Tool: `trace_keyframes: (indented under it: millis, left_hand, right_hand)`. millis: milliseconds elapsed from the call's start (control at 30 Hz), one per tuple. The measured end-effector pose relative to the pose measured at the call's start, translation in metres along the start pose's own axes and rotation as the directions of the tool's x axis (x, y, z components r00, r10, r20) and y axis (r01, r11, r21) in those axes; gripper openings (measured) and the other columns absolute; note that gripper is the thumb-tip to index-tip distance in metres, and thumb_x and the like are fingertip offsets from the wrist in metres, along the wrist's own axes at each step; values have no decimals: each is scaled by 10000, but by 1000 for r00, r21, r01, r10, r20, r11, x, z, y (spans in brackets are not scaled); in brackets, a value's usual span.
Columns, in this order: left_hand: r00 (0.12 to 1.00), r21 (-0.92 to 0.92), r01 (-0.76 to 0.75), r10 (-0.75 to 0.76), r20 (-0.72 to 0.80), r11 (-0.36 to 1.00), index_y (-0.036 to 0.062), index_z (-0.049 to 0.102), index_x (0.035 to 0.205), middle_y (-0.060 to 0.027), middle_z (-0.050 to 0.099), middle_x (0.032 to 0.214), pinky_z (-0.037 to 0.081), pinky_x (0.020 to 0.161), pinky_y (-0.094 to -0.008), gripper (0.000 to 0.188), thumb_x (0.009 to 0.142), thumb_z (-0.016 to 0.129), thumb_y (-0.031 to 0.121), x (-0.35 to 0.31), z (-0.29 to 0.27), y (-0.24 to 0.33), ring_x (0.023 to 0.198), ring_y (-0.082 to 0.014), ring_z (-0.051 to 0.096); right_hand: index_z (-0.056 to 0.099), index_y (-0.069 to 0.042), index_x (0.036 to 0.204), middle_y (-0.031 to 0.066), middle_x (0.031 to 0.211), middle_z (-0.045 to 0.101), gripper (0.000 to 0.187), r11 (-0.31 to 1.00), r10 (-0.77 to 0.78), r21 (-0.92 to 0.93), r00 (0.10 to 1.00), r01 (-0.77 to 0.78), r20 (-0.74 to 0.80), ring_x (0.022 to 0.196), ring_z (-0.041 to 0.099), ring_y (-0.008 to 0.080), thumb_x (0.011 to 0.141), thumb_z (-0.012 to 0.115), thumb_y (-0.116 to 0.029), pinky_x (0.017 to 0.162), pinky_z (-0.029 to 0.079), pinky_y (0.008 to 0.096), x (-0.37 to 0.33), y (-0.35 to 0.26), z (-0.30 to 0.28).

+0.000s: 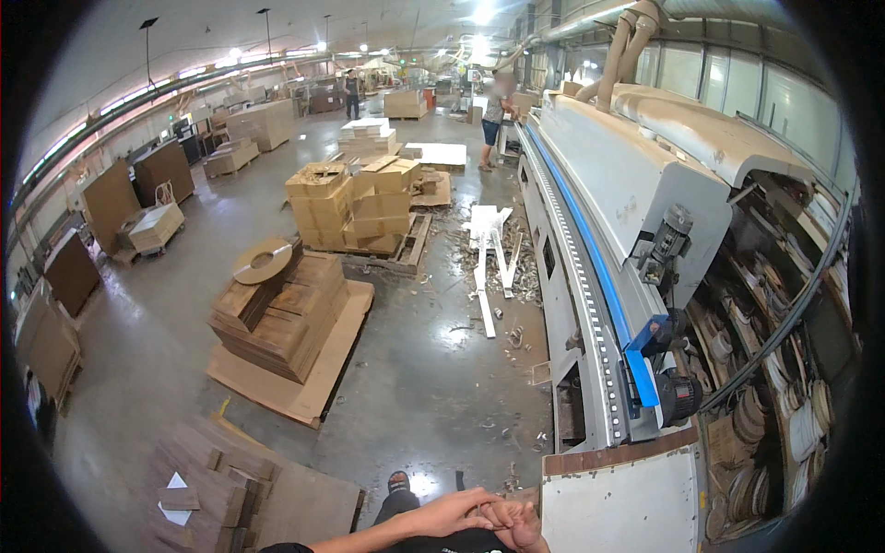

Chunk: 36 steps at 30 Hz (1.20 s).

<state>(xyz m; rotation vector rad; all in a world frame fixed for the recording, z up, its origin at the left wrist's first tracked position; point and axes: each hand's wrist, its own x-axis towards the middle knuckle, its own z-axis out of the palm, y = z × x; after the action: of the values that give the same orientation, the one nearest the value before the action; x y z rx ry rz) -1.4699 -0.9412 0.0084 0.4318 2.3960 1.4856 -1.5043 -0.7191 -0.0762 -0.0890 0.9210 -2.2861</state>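
Left hand point(458, 510) laid over right hand point(524, 527), fingers pressed together, holding nothing, near edge; white table point(619, 507) just right; stacked brown boards point(277, 318) far left.

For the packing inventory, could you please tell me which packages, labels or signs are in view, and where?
Cardboard boxes: tan cubes stacked on a pallet, mid-floor.
Boxes: tan stack, far back.
White slips: pale paper pieces on brown boards, lower left.
No signs or screens can be made out.

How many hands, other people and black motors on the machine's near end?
Hands: 2, left hand and right hand, clasped together
Other people: 2
Black motors: 2
Total: 6
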Motion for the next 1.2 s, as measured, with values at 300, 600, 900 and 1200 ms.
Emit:
trace_keyframes:
  millis: [300, 600, 900, 1200]
  left_hand:
    - [999, -247, -43, 45, 4, 968, 58, 506, 1597, -186, 672, 1365, 500, 1077, -399, 654, 1064, 726, 368, 4, 47, 14, 1251, -296, 649]
    - [976, -129, -208, 214, 29, 970, 61, 550, 1551, -145, 642, 1250, 521, 997, -414, 595, 1058, 729, 341, 27, 44, 31, 1158, -289, 657]
    - [973, -57, -221, 224, 60, 974, 41, 578, 1475, -172, 645, 1237, 534, 983, -437, 517, 1065, 712, 325, 25, 56, 31, 1143, -341, 674]
    - [985, 77, -151, 143, 100, 986, 35, 546, 1528, -189, 629, 1293, 529, 1002, -460, 569, 1079, 689, 354, 20, 54, 42, 1203, -374, 665]
  right_hand:
    - [424, -127, 663, 24, 747, 432, 716, 993, 6, 117, 983, -28, 185, 805, 458, 215, 1014, 621, -719, 818, 416, 395, -24, 2, -45]
    - [407, -148, 666, 0, 719, 387, 741, 992, -121, -25, 984, 125, 128, 739, 410, 183, 955, 653, -784, 734, 372, 331, -45, -38, -13]
    - [400, -151, 683, -1, 737, 400, 759, 992, -105, -57, 986, 113, 130, 745, 406, 179, 909, 677, -821, 693, 347, 329, -66, -49, 7]
    - [400, -151, 672, -11, 725, 367, 756, 988, -129, -78, 990, 133, 60, 713, 358, 155, 918, 674, -812, 681, 321, 316, -63, -40, -4]
